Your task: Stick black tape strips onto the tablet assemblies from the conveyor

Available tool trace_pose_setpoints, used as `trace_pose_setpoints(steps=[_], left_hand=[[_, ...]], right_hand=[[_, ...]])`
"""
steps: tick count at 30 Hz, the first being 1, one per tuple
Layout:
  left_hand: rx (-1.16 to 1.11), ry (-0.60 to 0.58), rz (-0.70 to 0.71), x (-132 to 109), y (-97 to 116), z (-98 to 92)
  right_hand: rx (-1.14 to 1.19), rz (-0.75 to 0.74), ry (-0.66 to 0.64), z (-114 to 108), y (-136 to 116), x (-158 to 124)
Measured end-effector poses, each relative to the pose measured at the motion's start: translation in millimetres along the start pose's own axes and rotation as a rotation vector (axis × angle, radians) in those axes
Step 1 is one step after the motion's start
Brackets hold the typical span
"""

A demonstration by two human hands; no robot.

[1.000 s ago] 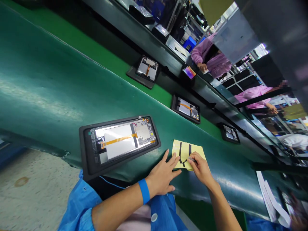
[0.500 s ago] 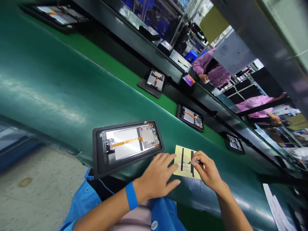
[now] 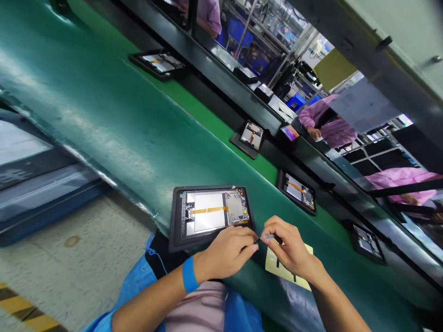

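Note:
An opened tablet in a black tray [image 3: 211,214] lies on the green bench mat, its circuit board and orange flex cable showing. My left hand [image 3: 226,252], with a blue wristband, is curled beside the tray's near right corner, fingertips pinched toward the tool tip. My right hand [image 3: 289,246] grips thin grey tweezers [image 3: 267,237] pointing left at my left fingertips. Under my right hand lies a yellow backing sheet [image 3: 281,268] with black tape strips. Whether a strip hangs from the tweezers is too small to tell.
More trays with opened tablets [image 3: 296,191] sit along the green conveyor [image 3: 194,108] behind. People in pink coats [image 3: 327,121] work across the line. The bench's near edge drops to a speckled floor [image 3: 69,258] at left.
Both hands lifted off the yellow sheet and came together beside the tray. The camera swung, so tray and sheet sit further right and lower.

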State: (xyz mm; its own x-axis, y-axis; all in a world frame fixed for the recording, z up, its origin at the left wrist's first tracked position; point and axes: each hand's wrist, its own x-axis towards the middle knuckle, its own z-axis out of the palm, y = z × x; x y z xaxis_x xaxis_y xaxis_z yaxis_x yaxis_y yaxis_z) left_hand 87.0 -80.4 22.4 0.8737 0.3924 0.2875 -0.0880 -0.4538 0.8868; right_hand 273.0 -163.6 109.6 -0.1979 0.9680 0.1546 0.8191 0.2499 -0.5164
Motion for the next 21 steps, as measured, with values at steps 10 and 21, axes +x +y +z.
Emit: trace_pose_setpoints(steps=[10,21], left_hand=[[-0.338,0.075,-0.138,-20.9,3.8,-21.8],[0.339,0.579,-0.117,-113.0,-11.7,-61.4]], right_hand=[[0.013,-0.055,0.081,9.5,-0.2,38.2],[0.14,-0.112,-0.234,80.2,-13.0,94.3]])
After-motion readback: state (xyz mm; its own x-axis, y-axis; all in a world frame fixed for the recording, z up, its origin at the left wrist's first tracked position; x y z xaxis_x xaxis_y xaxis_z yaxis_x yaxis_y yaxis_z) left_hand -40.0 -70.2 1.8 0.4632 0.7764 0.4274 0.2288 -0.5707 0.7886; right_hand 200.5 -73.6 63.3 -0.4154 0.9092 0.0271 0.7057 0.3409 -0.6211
